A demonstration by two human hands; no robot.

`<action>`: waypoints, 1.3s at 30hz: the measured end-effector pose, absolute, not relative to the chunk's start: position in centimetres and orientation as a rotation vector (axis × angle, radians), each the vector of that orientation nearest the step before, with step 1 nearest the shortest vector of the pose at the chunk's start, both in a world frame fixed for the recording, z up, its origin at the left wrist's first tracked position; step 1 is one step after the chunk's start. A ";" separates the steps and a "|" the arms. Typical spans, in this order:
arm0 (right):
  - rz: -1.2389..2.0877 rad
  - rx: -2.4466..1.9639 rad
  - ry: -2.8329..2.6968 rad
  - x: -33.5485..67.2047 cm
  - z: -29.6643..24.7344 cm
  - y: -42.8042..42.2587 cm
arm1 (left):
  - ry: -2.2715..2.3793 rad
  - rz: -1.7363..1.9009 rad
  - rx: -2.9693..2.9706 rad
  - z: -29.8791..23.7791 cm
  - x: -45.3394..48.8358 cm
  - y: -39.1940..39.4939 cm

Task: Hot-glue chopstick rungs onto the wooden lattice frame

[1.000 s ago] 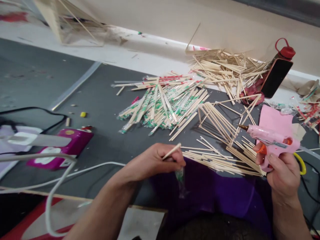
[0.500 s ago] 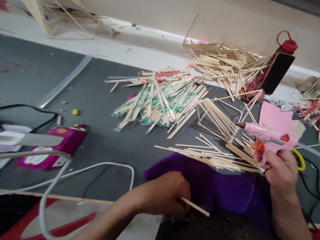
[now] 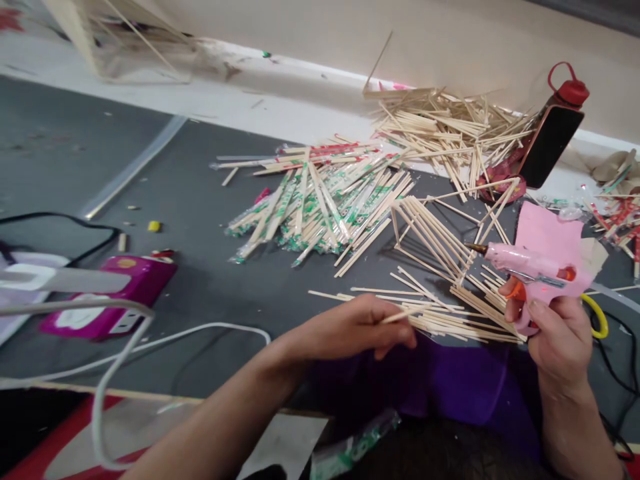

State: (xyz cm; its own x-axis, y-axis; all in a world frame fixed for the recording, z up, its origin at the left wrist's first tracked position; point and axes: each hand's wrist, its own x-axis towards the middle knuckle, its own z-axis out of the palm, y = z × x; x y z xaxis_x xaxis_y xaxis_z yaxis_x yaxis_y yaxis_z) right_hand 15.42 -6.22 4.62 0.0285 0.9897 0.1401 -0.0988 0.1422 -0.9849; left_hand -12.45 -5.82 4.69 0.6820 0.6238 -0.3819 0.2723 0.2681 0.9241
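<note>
Between the fingers of my left hand (image 3: 357,327) is a chopstick (image 3: 401,315), held just over the near edge of a spread of loose chopsticks (image 3: 450,325). My right hand (image 3: 565,340) grips a pink hot glue gun (image 3: 530,261), its fingers by the orange trigger and its nozzle pointing left. Below the nozzle, a frame of joined chopsticks (image 3: 433,237) stands on the grey table. A purple cloth (image 3: 465,383) lies along the near table edge under my hands. On my lap is a clear plastic wrapper (image 3: 357,445) with green print.
Wrapped chopsticks (image 3: 320,200) lie mid-table, with a pile of bare chopsticks (image 3: 445,127) behind. A phone (image 3: 553,147) leans on a red-capped bottle (image 3: 570,93). At left are a magenta box (image 3: 115,287) and a white cable (image 3: 200,328). Yellow-handled scissors (image 3: 597,317) lie right.
My left hand has moved up and forward from over the purple cloth to the loose chopsticks, carrying the chopstick. The plastic wrapper now shows on my lap. My right hand is almost still.
</note>
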 end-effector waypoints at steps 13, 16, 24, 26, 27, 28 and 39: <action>0.979 -1.052 -0.962 16.0 5.4 -5.6 | 0.736 0.488 1.032 4.7 -5.7 -5.4; 1.025 -1.039 -0.999 15.9 5.3 -5.8 | 0.718 0.331 1.039 3.7 -6.6 -7.2; 1.058 -1.040 -0.990 15.6 4.9 -5.8 | 0.707 0.115 0.764 1.5 -13.1 -12.9; 1.078 -1.043 -1.002 15.7 4.8 -5.9 | 0.748 0.078 0.889 2.3 -14.4 -12.9; 1.083 -1.044 -1.007 15.7 4.7 -5.9 | 0.780 0.091 0.991 3.0 -14.6 -12.4; 1.085 -1.044 -1.011 15.7 4.6 -6.0 | 0.793 0.148 1.083 3.9 -14.5 -11.8; 0.992 -1.153 -0.832 16.1 5.4 -4.7 | 0.453 0.595 1.475 10.2 -1.8 -4.2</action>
